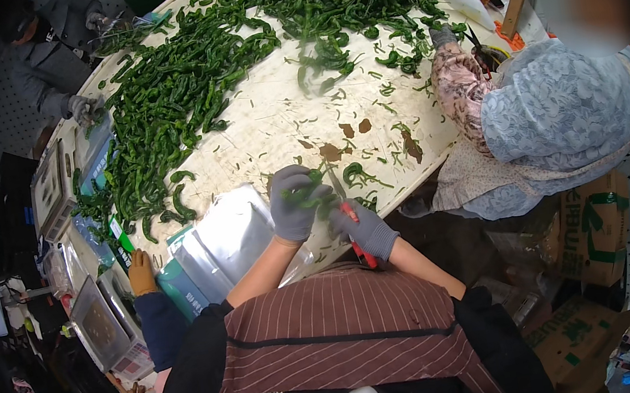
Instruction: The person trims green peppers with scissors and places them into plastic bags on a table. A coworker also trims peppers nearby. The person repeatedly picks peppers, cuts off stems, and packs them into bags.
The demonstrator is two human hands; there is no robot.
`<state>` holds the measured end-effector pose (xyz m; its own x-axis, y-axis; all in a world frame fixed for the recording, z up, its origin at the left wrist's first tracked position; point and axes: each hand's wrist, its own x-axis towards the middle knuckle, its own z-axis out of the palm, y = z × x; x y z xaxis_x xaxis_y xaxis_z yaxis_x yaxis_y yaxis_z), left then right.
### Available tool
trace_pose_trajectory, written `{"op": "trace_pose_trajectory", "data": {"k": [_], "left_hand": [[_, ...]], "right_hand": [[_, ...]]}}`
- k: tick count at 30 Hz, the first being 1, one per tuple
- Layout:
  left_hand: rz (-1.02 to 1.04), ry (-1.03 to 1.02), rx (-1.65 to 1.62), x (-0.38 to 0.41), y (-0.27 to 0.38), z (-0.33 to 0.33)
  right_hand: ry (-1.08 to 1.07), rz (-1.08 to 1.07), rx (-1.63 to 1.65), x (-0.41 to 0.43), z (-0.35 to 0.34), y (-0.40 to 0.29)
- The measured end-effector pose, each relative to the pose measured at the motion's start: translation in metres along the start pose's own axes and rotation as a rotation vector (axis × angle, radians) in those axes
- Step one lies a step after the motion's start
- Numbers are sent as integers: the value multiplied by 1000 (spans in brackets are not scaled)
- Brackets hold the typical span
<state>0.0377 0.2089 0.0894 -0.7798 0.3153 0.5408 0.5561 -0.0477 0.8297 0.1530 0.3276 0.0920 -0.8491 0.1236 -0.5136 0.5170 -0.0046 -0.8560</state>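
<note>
My left hand (pixel 294 204), in a grey knit glove, holds a green pepper (pixel 306 197) between thumb and fingers; the pepper is blurred. In my right hand (pixel 366 230), gloved alike, is a pair of red-handled snips (pixel 348 211) with narrow blades pointing away from me. The two hands are close together over the near edge of the white table (pixel 275 118). Just right of the blades lies a curled green pepper (pixel 355 173) with its stem. A silver plastic bag (pixel 229 225) lies left of my left hand. Cut stems are scattered beyond my hands.
Large heaps of green peppers (pixel 177 104) cover the table's far and left parts. Co-workers stand at the right (pixel 554 105), far left (pixel 58 57) and near left, where a tan-gloved hand (pixel 142 273) rests. A digital scale (pixel 109 331) stands left; cardboard boxes (pixel 591 231) lie at right.
</note>
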Motion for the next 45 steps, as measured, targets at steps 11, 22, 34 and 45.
{"op": "trace_pose_trajectory", "data": {"k": [11, 22, 34, 45], "left_hand": [[86, -125, 72, 2, 8, -1], [-931, -110, -864, -20, -59, -9], [-1011, -165, -1231, 6, -36, -31], [-493, 502, -1213, 134, -103, -181]], "right_hand": [[28, 4, 125, -2, -3, -8], [56, 196, -60, 6, -12, 2], [152, 153, 71, 12, -15, 24], [145, 134, -173, 21, -27, 39]]}}
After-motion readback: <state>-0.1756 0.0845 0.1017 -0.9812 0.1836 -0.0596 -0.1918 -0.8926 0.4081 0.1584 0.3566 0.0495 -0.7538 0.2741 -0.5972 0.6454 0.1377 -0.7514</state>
